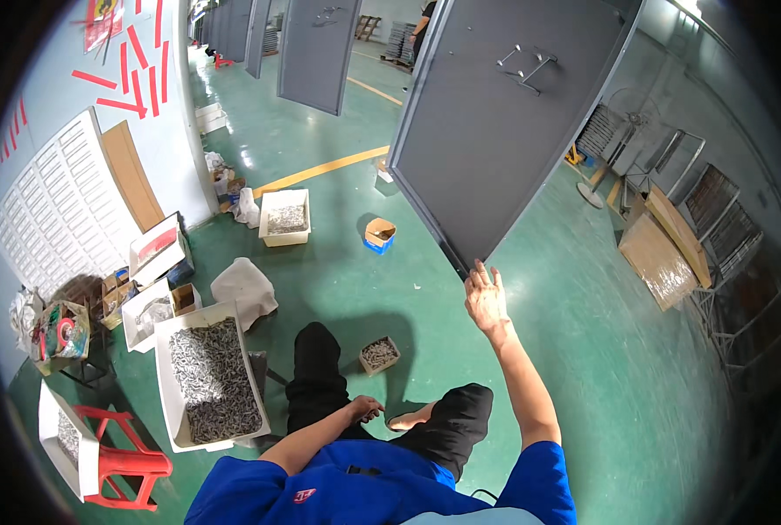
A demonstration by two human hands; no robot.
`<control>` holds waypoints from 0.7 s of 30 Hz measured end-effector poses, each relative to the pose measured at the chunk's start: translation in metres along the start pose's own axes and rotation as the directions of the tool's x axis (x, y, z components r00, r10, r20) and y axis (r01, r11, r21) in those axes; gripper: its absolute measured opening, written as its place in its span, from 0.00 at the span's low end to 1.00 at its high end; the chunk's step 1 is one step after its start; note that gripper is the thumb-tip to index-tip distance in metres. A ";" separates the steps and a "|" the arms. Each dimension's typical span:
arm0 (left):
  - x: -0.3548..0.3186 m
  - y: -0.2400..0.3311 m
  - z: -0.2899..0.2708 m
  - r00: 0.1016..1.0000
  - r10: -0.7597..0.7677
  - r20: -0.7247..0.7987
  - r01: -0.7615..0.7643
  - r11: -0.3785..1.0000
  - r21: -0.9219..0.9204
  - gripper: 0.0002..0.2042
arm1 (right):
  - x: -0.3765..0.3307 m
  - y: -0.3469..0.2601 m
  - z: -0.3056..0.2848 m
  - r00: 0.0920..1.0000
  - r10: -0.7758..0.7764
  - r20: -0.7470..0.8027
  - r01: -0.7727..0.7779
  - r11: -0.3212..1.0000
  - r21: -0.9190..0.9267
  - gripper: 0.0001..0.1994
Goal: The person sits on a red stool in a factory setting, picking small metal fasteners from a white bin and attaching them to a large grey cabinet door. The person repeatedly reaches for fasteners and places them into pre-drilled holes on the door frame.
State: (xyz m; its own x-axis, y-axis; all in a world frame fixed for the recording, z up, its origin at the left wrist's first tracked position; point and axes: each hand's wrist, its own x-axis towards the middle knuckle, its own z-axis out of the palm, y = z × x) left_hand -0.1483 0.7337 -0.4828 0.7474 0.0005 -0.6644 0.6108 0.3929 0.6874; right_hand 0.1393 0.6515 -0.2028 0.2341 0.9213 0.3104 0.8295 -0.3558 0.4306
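Note:
A large dark grey metal panel [508,114] hangs tilted ahead of me, with a small wire bracket [527,70] on its face. My right hand [486,297] is raised to its lowest corner, fingers at the edge and gripping it. My left hand [367,409] rests low by my thigh with its fingers curled; whatever lies in them, if anything, is too small to make out. Just ahead of that hand, a small box of metal parts [379,355] stands on the floor. To my left is a big white bin [168,385] heaped with small grey metal pieces.
More grey panels [316,52] hang farther back, near a person [423,26]. A white tub [283,237] and a blue carton [379,242] sit on the green floor. A red stool [132,464] supports another bin at left. Wrapped cardboard [657,254] and metal racks stand at right.

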 end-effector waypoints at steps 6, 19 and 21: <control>0.000 -0.004 -0.004 0.999 0.034 0.022 -0.032 0.997 -0.077 0.10 | -0.002 0.010 0.018 0.977 0.161 0.137 -0.152 0.986 -0.074 0.16; -0.023 0.026 0.012 0.996 0.001 -0.091 -0.003 1.000 -0.018 0.08 | -0.035 0.014 0.051 0.965 0.262 0.022 -0.261 0.946 0.190 0.11; -0.018 0.023 0.010 0.997 0.034 -0.074 -0.035 0.999 -0.016 0.08 | -0.041 0.014 0.047 0.952 0.296 0.073 -0.305 0.929 0.212 0.11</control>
State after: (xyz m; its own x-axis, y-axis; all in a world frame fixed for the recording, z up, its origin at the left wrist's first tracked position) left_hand -0.1447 0.7334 -0.4524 0.7463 0.0823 -0.6605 0.5797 0.4073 0.7057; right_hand 0.1652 0.6164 -0.2488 0.5053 0.7836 0.3615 0.8063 -0.5780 0.1259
